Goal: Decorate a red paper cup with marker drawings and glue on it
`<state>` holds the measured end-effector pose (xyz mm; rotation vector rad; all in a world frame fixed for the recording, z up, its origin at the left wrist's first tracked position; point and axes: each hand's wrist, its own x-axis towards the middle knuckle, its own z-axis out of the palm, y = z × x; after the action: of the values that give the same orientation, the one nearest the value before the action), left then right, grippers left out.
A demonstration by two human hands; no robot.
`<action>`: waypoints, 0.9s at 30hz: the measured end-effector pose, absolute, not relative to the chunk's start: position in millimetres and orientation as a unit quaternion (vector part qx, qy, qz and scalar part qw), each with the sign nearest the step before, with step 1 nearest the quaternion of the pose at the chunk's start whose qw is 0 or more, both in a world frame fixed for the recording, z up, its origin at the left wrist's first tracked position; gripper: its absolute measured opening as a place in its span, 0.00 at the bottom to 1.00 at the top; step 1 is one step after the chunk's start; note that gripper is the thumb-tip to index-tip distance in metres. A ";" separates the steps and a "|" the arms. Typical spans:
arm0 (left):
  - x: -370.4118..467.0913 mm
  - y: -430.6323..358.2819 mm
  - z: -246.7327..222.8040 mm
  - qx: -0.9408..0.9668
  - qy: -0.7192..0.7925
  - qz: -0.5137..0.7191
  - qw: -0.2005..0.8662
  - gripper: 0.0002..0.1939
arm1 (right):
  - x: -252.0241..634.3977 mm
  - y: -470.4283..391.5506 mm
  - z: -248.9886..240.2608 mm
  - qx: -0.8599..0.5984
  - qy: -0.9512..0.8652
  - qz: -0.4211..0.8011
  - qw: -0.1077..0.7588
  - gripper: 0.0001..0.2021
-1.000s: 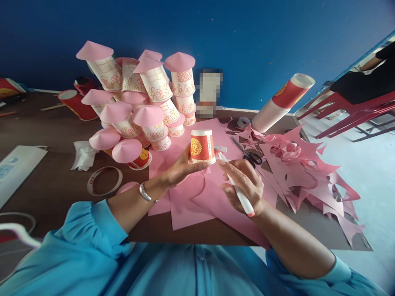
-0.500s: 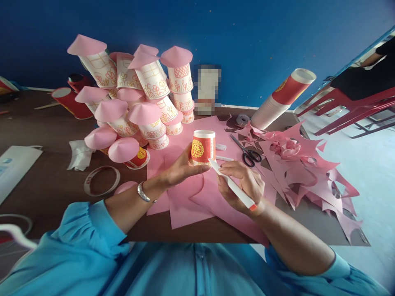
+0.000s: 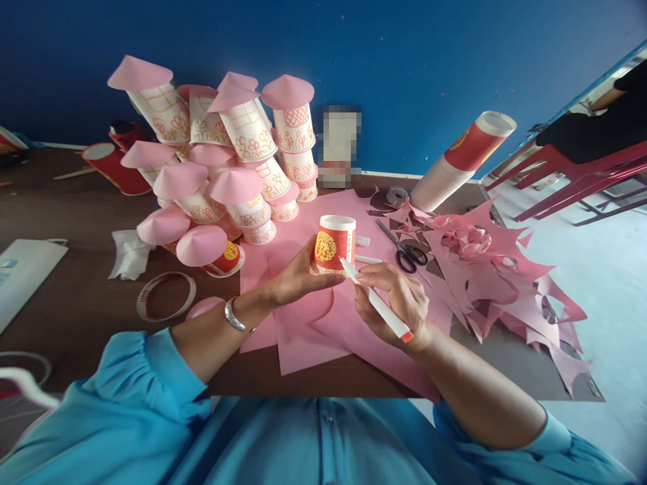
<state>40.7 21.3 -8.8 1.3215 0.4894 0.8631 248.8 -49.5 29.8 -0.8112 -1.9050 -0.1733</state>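
My left hand (image 3: 298,273) is closed around the lower part of a red paper cup (image 3: 333,244) with a yellow emblem and a white rim. The cup stands nearly upright above pink paper sheets (image 3: 303,337). In my right hand (image 3: 397,296) is a white marker pen (image 3: 379,306) with an orange-red end. Its tip points at the red side of the cup, close to a white strip; whether it touches I cannot tell. Just behind the cup lie a small white cylinder (image 3: 362,240) and a white pen cap (image 3: 368,259).
Paper-cup towers with pink cone tops (image 3: 235,185) crowd the back left. Black scissors (image 3: 410,256), pink paper scraps (image 3: 505,269) and a tall cup stack (image 3: 457,162) are on the right. A tape roll (image 3: 166,296) lies left. A person (image 3: 596,128) sits at far right.
The cup has shifted slightly right and turned a little, showing more of its emblem. My right hand and the marker have moved slightly left along it.
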 end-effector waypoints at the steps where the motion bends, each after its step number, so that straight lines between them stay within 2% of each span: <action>1: 40.5 21.3 -8.8 0.589 0.216 0.382 0.679 0.37 | 249.0 -49.6 29.6 -0.335 -0.791 -0.070 0.507 0.08; 10: 41.2 22.3 -10.1 0.595 0.202 0.386 0.675 0.36 | 250.1 -51.4 27.6 -0.341 -0.798 -0.059 0.494 0.12; 19: 42.6 21.2 -5.0 0.591 0.191 0.386 0.682 0.33 | 249.0 -51.2 28.9 -0.334 -0.797 -0.062 0.500 0.10; 27: 43.2 22.0 -9.3 0.590 0.188 0.391 0.681 0.35 | 249.6 -51.0 28.6 -0.335 -0.797 -0.055 0.500 0.11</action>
<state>43.2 22.0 -9.3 1.3243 0.4210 0.8775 249.6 -51.0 28.6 -0.8114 -1.9271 -0.1331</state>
